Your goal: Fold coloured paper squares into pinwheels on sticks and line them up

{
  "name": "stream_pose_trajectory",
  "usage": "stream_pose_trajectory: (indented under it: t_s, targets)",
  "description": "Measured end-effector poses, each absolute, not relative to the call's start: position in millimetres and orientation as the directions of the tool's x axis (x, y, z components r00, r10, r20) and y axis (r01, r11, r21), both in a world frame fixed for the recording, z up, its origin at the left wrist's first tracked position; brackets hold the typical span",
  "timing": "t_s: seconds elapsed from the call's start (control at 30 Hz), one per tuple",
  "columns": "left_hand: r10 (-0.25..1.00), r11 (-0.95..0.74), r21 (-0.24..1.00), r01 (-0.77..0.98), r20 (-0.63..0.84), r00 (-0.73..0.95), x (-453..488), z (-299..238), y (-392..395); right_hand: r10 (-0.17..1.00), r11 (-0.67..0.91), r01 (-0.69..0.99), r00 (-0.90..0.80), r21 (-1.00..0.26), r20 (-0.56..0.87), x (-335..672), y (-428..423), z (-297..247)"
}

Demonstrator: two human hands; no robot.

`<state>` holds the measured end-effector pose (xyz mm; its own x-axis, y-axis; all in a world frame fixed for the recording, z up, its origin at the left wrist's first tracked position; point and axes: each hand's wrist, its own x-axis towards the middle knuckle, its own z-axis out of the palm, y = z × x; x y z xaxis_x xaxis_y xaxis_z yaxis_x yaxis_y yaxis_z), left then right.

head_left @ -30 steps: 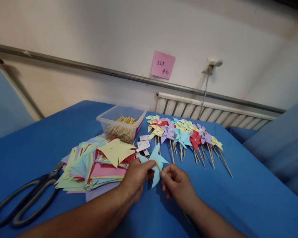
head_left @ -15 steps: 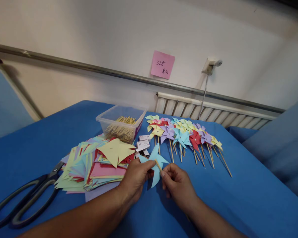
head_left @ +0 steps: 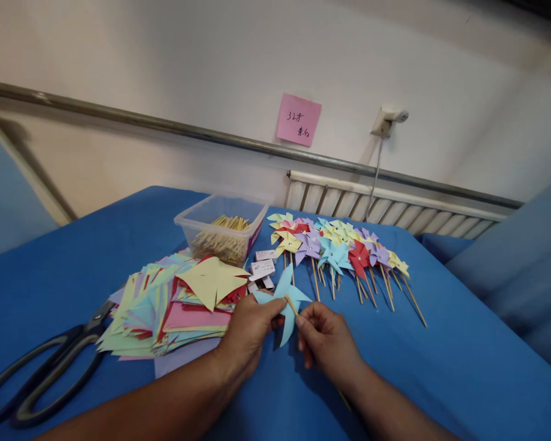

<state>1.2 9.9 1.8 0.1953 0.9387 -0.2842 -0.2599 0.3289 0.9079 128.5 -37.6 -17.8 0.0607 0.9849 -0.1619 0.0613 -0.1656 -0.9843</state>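
A light-blue paper pinwheel [head_left: 284, 288] is pinched in my left hand [head_left: 247, 324], thumb on its middle. Against its centre lies the end of a thin wooden stick [head_left: 292, 304], which the fingers of my right hand [head_left: 328, 340] grip. The stick's lower part runs under that hand and shows again below the wrist. To the left of my left hand is a pile of cut coloured paper [head_left: 174, 312], a pale yellow slit sheet [head_left: 213, 278] on top. Small white boxes [head_left: 262, 268] stand just beyond the pinwheel.
A clear plastic box [head_left: 197, 217] holds many thin sticks [head_left: 224, 236]. Several finished pinwheels [head_left: 335, 254] lie at the back right. Large dark-handled scissors [head_left: 68, 355] rest at the left on the blue cloth [head_left: 463, 343]. Behind are a radiator [head_left: 349, 199] and a metal rail [head_left: 211, 133].
The view has shifted very slightly. Both hands keep their hold on the pinwheel and stick, and more of the stick's lower end shows below my right wrist.
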Motion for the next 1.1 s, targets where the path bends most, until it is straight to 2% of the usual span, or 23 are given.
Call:
stream_pose_trajectory:
  t_s: [0.43, 0.67, 1.1]
  targets:
    - [0.956, 0.268, 0.936, -0.229, -0.228, 0.186, 1.1, -7.6, 13.5, 0.980, -0.195, 0.031, 0.042, -0.980, -0.193, 128.0, -35.8, -18.9]
    - [0.942, 0.311, 0.896, -0.316, -0.246, 0.228, 0.7, -2.7, 10.3, 0.986, -0.145, 0.020, 0.083, -0.989, -0.143, 127.3, -37.8, -21.4]
    - [0.937, 0.310, 0.893, -0.328, -0.228, 0.263, 0.6, -4.1, 10.6, 0.979, -0.183, -0.015, 0.089, -0.983, -0.183, 127.6, -35.0, -22.9]
